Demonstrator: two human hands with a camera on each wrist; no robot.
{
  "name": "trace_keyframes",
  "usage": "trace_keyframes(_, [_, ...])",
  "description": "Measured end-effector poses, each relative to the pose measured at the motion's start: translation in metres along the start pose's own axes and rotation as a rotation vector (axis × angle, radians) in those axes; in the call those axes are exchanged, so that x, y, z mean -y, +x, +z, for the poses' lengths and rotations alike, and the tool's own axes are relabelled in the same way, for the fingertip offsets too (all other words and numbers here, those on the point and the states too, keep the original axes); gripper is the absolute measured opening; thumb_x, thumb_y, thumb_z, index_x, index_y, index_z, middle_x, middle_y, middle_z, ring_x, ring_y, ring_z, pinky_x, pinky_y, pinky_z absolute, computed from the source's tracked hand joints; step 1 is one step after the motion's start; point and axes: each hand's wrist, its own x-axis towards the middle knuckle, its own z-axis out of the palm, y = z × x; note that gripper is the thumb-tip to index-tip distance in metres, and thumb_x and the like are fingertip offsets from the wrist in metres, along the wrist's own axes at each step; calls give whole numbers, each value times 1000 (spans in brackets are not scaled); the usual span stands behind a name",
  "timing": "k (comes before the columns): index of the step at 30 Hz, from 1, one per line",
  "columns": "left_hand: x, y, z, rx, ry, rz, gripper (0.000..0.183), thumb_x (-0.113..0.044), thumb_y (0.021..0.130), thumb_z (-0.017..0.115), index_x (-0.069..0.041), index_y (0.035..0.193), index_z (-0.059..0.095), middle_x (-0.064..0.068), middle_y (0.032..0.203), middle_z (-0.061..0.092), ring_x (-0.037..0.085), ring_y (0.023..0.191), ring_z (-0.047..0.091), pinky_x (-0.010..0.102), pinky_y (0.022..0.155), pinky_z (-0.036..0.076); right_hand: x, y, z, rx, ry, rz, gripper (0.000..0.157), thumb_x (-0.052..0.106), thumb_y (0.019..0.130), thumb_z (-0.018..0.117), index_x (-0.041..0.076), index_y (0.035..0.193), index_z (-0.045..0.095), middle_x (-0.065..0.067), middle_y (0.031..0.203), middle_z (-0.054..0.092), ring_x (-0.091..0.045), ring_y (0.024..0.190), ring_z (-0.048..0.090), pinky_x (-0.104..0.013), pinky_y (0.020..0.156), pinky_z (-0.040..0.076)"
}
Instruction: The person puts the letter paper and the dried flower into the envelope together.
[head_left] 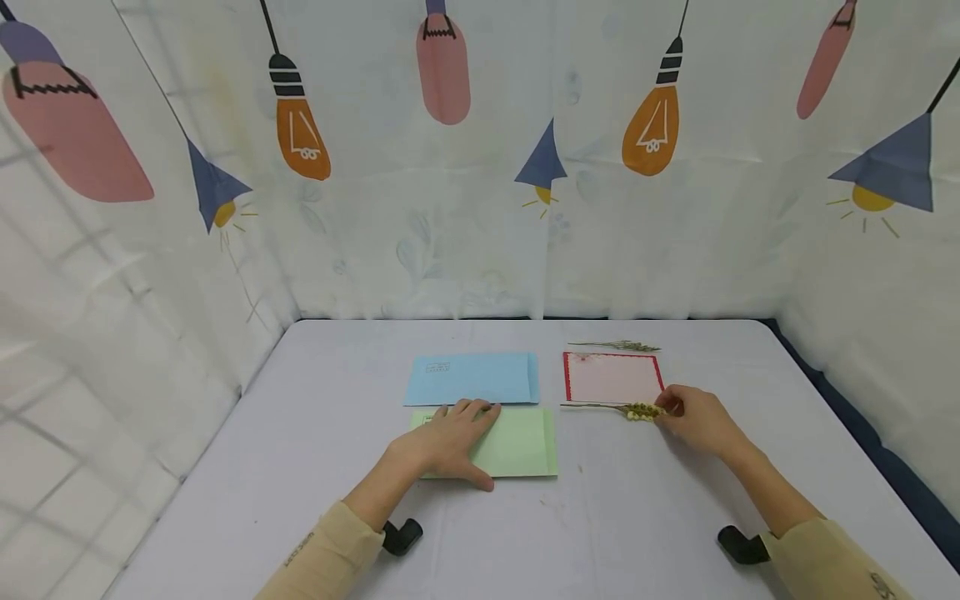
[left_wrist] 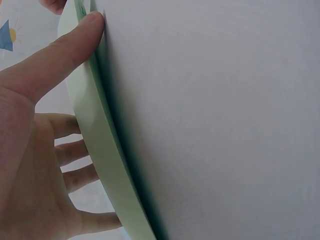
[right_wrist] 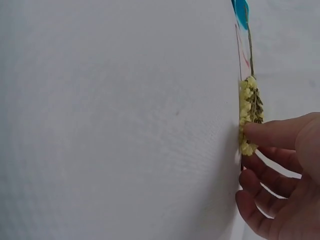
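Note:
My left hand (head_left: 447, 443) rests spread on a pale green envelope (head_left: 519, 443), its fingers straight. In the left wrist view the thumb lies along the near edge of the envelope (left_wrist: 102, 127). On the right, my right hand (head_left: 699, 421) pinches the flower head of a dried yellow flower sprig (head_left: 642, 412) between thumb and fingers. The sprig's thin stem points left, just below a white card with a red border (head_left: 611, 379). The right wrist view shows the thumb on the yellow blossoms (right_wrist: 247, 102); the fingertips are partly hidden behind them.
Above the green envelope lies a light blue envelope (head_left: 472, 379). A second dried sprig (head_left: 628, 345) lies beyond the card. Small crumbs dot the white tablecloth (head_left: 637, 525). White curtains (head_left: 480, 242) with printed lamps stand behind and at both sides.

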Motion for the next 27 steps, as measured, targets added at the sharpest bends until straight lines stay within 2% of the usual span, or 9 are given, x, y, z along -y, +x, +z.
trace_keyframes(7, [0, 0, 0, -2, 1, -2, 113, -66, 80, 79, -11, 164, 27, 8, 162, 29, 31, 148, 28, 65, 114, 27, 0, 0, 0, 7, 24, 4, 19, 8, 89, 78, 1, 101, 65, -2, 89, 62, -19, 82, 57, -35, 65, 49])
trace_keyframes(12, [-2, -1, -1, -2, -4, -1, 112, -65, 81, 79, -11, 164, 27, 9, 162, 28, 31, 148, 28, 65, 114, 27, -1, 2, 0, 24, 50, 11, 22, 9, 89, 79, 0, 104, 67, -2, 89, 62, -19, 82, 56, -34, 66, 49])
trace_keyframes(21, [-2, -1, 1, -8, 7, -2, 112, -65, 81, 79, -10, 164, 27, 9, 162, 29, 31, 148, 29, 65, 114, 27, 1, 1, -1, 42, 90, 30, 16, 10, 91, 76, 1, 104, 72, -3, 92, 67, -23, 87, 64, -36, 70, 52])
trace_keyframes(27, [-2, -1, 1, -4, 13, -12, 113, -65, 81, 79, -12, 164, 26, 7, 162, 29, 30, 148, 28, 64, 115, 26, 0, 1, -3, 48, 110, 40, 17, 11, 94, 75, 2, 108, 72, -3, 95, 68, -22, 88, 64, -33, 69, 53])
